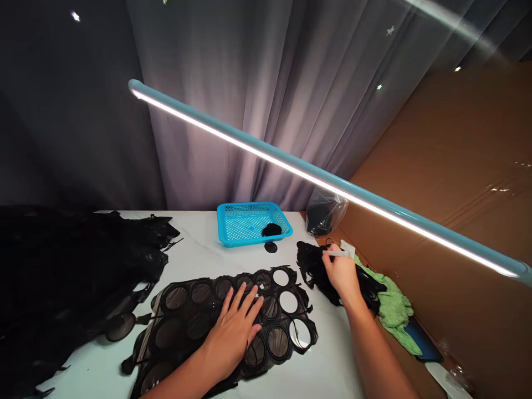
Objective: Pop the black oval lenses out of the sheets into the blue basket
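A black, thin rubbery sheet (199,292) with rows of round outlines lies on the white table; three circles along its right edge are open holes showing white. My left hand (235,327) rests flat on the sheet with fingers spread. Off to the right, my right hand (341,271) is closed around a slim whitish tool (337,253), whose exact kind I cannot make out. It is over a heap of black scraps (310,260). One loose black disc (271,247) lies in front of the blue basket (224,241), and more black pieces (272,229) lie inside it.
A large pile of black sheets (83,271) covers the table's left side. A lamp bar (249,142) slants across the view above the hands. To the right are a green cloth (393,310), a bagged black container (322,213) and a cardboard wall (457,166).
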`<state>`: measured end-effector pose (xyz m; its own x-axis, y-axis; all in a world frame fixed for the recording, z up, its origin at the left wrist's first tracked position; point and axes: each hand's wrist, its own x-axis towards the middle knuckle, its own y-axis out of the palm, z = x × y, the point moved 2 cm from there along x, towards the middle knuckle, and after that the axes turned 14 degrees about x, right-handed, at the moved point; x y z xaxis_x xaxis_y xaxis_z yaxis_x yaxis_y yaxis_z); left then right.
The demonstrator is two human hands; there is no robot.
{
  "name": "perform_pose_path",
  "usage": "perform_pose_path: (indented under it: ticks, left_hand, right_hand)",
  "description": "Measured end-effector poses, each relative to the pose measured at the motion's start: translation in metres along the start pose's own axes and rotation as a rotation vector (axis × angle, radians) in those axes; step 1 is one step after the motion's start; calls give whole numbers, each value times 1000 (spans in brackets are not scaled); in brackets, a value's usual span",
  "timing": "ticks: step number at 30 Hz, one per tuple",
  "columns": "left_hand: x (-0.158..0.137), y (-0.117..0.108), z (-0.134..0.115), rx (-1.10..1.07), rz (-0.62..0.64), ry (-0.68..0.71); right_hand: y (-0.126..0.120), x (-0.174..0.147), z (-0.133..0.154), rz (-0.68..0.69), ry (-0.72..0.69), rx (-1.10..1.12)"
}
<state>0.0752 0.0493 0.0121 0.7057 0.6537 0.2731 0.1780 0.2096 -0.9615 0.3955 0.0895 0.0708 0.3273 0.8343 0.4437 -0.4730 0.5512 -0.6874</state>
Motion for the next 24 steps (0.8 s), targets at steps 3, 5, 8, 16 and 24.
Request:
perform_pose_path:
  ticks: [3, 5, 8, 16, 24]
  left_hand:
    - [2, 2, 1, -30, -24, 23]
    - [3, 4, 0, -54, -51, 54]
    - [2, 6, 0, -73, -74, 64]
    - [2, 6, -1, -28, -36, 80]
    - [2, 4, -1, -67, -63, 76]
  right_hand:
    - [-16, -3, -1, -65, -8, -105]
    - [-9, -10, 14, -8, -57, 58]
    - [27, -26, 46, 358, -62, 495]
    - [89, -51, 74, 664, -19, 751]
    - [86, -50, 73, 674, -21, 773]
